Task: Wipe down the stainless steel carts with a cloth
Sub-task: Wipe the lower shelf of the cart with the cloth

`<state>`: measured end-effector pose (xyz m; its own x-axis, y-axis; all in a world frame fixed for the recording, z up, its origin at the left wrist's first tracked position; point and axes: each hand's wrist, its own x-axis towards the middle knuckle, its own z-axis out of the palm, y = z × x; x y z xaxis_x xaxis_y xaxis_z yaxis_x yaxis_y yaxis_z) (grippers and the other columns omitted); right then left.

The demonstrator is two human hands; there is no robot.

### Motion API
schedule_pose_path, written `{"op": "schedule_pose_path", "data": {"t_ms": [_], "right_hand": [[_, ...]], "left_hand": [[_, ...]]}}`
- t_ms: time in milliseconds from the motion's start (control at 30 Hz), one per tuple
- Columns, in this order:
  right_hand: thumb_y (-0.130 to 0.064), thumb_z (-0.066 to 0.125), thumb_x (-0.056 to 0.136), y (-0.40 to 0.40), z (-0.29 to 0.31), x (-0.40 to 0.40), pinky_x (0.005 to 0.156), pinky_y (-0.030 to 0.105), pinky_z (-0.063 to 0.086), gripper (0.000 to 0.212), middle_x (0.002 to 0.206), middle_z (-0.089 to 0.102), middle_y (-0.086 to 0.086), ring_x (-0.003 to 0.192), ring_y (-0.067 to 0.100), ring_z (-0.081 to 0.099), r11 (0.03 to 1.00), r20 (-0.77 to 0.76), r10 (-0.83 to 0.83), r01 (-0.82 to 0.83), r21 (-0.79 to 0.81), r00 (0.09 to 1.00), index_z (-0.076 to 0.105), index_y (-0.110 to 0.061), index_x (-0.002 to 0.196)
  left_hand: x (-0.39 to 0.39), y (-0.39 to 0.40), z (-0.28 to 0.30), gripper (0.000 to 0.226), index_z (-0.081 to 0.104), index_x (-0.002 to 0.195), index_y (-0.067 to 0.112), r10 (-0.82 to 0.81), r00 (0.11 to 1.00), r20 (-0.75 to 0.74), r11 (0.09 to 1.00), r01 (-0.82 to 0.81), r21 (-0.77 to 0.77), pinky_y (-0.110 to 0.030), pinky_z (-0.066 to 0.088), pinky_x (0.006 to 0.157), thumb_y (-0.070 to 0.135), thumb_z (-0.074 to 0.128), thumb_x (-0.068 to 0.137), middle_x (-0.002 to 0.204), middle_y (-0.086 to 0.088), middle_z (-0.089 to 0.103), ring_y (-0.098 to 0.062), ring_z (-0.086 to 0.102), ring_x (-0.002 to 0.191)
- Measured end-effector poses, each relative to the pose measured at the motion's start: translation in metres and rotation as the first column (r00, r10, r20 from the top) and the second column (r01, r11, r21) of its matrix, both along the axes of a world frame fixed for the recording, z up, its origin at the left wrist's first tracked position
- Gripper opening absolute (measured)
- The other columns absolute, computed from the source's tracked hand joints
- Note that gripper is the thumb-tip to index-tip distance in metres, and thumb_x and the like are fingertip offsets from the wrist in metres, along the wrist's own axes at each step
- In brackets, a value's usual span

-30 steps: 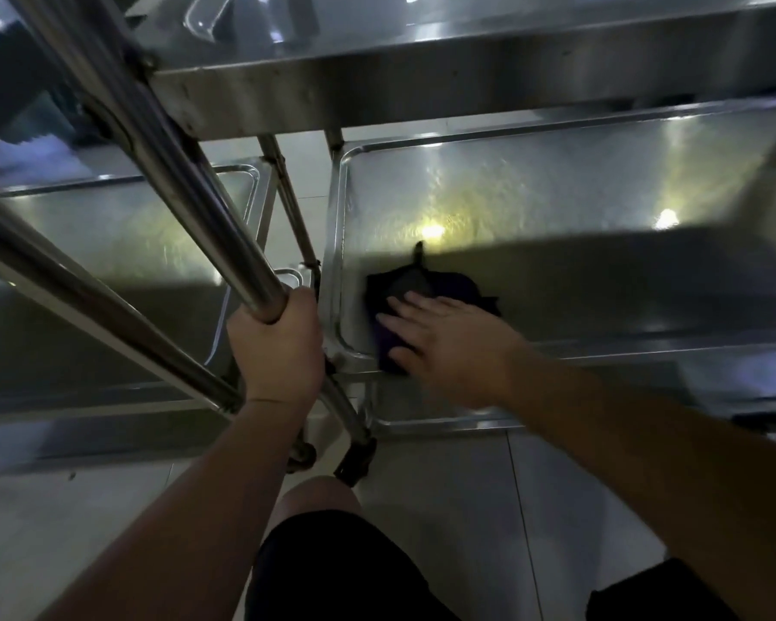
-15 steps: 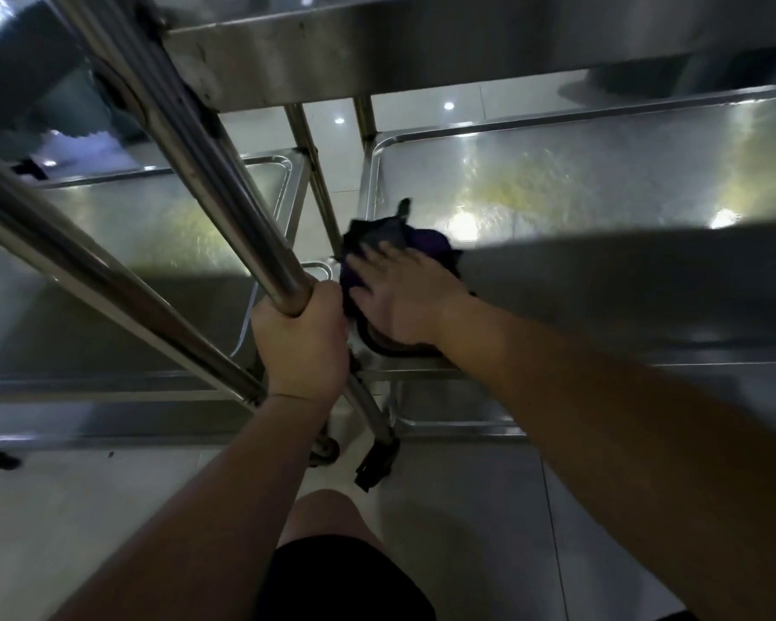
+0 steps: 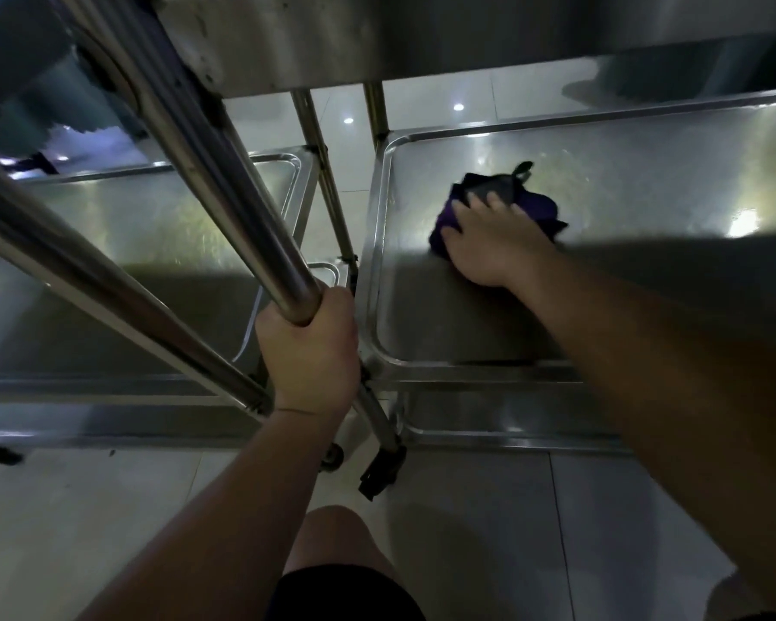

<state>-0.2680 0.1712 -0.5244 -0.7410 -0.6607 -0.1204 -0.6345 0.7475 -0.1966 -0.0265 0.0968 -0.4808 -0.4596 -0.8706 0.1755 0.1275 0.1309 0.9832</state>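
Right hand [image 3: 493,244] flat on purple cloth [image 3: 529,203] — shelf [image 3: 623,172]; left hand [image 3: 310,351] fisted round upright post [image 3: 225,181]; second cart [image 3: 131,226] beside.

Left hand [image 3: 308,351] fisted, thumb side up, forearm rising straight from below. Right arm reaches forward, right hand [image 3: 493,244] palm-down, fingers [image 3: 496,201] spread flat. One bare knee below.

Carts [image 3: 601,365]: two, side by side. Cloths [image 3: 538,208]: one, dark purple. Hands: two, left [image 3: 308,351] and right [image 3: 493,244]. Caster wheels [image 3: 379,472]: two visible.
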Motion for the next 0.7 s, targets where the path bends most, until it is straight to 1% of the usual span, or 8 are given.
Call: {"op": "schedule_pose_path", "data": {"t_ms": [100, 200, 300, 400, 467, 600, 633, 700], "right_hand": [[-0.052, 0.018, 0.106, -0.061, 0.005, 0.028, 0.126, 0.051, 0.009, 0.068, 0.174, 0.008, 0.003, 0.160, 0.028, 0.006, 0.996, 0.037, 0.087, -0.086, -0.013, 0.996, 0.015, -0.021, 0.166], [-0.051, 0.018, 0.107, -0.081, 0.003, 0.058, 0.127, 0.050, 0.009, 0.067, 0.174, 0.009, 0.006, 0.160, 0.028, 0.008, 0.984, 0.048, 0.166, -0.163, -0.065, 0.985, 0.013, -0.020, 0.166], [-0.052, 0.019, 0.108, -0.054, 0.003, 0.079, 0.127, 0.047, 0.007, 0.065, 0.175, 0.005, 0.002, 0.160, 0.023, 0.004, 0.953, 0.062, 0.297, -0.292, -0.075, 0.953, 0.011, -0.024, 0.167], [-0.054, 0.023, 0.109, -0.004, 0.002, 0.113, 0.127, 0.043, 0.009, 0.062, 0.174, 0.011, -0.003, 0.159, 0.018, 0.008, 0.875, 0.076, 0.483, -0.477, -0.084, 0.873, 0.015, -0.031, 0.166], [-0.058, 0.021, 0.106, 0.034, 0.004, 0.130, 0.127, 0.039, 0.009, 0.063, 0.172, 0.017, -0.008, 0.159, 0.013, 0.009, 0.824, 0.082, 0.567, -0.563, -0.071, 0.820, 0.016, -0.037, 0.165], [-0.071, 0.011, 0.097, 0.068, 0.011, 0.121, 0.128, 0.030, 0.005, 0.072, 0.169, 0.022, -0.015, 0.158, 0.007, 0.009, 0.755, 0.093, 0.651, -0.655, 0.023, 0.754, 0.018, -0.043, 0.163], [-0.070, 0.012, 0.098, 0.059, 0.013, 0.111, 0.127, 0.029, 0.003, 0.072, 0.170, 0.021, -0.013, 0.158, 0.008, 0.009, 0.761, 0.095, 0.642, -0.647, 0.040, 0.761, 0.020, -0.041, 0.164], [-0.063, 0.020, 0.105, 0.028, 0.013, 0.086, 0.128, 0.036, 0.005, 0.066, 0.173, 0.015, -0.007, 0.159, 0.015, 0.008, 0.824, 0.060, 0.562, -0.565, 0.044, 0.825, 0.018, -0.036, 0.165]], "left_hand": [[-0.001, -0.001, 0.000, 0.036, 0.041, 0.062, -0.018, 0.007, 1.000, -0.012, 1.000, -0.008, -0.024, -0.022, 0.034, 0.045, 0.011, 0.058, 0.075, 0.055, -0.034, 0.032, -0.023, 0.037, 0.046], [-0.002, -0.003, -0.002, 0.035, 0.043, 0.060, -0.018, 0.003, 1.000, -0.018, 0.999, -0.004, -0.051, -0.022, 0.033, 0.046, 0.011, 0.058, 0.074, 0.055, -0.035, 0.032, -0.024, 0.036, 0.048], [-0.001, -0.002, -0.002, 0.043, 0.043, 0.060, -0.017, -0.027, 0.999, -0.038, 0.999, 0.025, -0.042, -0.022, 0.033, 0.046, 0.021, 0.060, 0.069, 0.053, -0.032, 0.034, -0.024, 0.036, 0.047], [-0.001, -0.004, -0.004, 0.047, 0.040, 0.061, -0.016, -0.041, 0.997, -0.072, 0.999, 0.042, 0.007, -0.023, 0.035, 0.046, 0.026, 0.062, 0.065, 0.051, -0.017, 0.037, -0.019, 0.039, 0.046], [-0.001, -0.005, -0.006, 0.047, 0.037, 0.063, -0.014, -0.032, 0.996, -0.082, 0.999, 0.033, 0.021, -0.026, 0.034, 0.047, 0.025, 0.064, 0.065, 0.053, -0.014, 0.037, -0.020, 0.038, 0.048], [-0.001, -0.004, -0.009, 0.043, 0.037, 0.062, -0.006, -0.026, 0.998, -0.050, 0.999, 0.028, 0.040, -0.029, 0.032, 0.047, 0.027, 0.064, 0.066, 0.054, -0.011, 0.036, -0.019, 0.035, 0.049], [-0.001, -0.005, -0.010, 0.041, 0.037, 0.061, -0.003, -0.021, 0.999, -0.037, 0.999, 0.022, 0.041, -0.029, 0.032, 0.047, 0.028, 0.064, 0.065, 0.054, -0.010, 0.036, -0.019, 0.035, 0.050], [-0.001, -0.006, -0.011, 0.033, 0.041, 0.058, 0.006, -0.023, 0.999, -0.025, 0.999, 0.024, 0.047, -0.027, 0.032, 0.047, 0.029, 0.064, 0.064, 0.053, -0.007, 0.036, -0.018, 0.035, 0.050]]}}
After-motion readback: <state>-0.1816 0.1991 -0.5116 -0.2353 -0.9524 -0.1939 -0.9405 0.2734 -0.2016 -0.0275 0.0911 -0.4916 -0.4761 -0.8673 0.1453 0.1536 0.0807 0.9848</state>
